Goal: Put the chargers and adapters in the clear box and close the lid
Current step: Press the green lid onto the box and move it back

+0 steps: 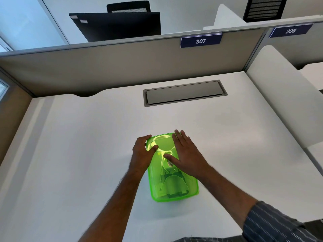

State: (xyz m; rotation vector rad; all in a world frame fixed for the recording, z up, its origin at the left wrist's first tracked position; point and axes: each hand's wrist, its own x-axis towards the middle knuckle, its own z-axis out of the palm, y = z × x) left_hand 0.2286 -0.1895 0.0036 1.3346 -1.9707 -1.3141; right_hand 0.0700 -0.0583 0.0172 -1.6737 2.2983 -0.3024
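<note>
A translucent green box (174,191) lies on the white desk (78,145) in front of me, with its green lid (161,143) on top. White chargers and adapters (172,185) show through the plastic inside. My left hand (141,152) grips the lid's far left edge, thumb on top. My right hand (186,153) lies flat on the lid's right side, fingers spread, palm down.
A grey cable hatch (185,93) is set into the desk behind the box. Grey partitions (104,67) wall the desk at the back and left; a white divider (283,102) stands on the right. Labels 307 and 306 sit on the partition top.
</note>
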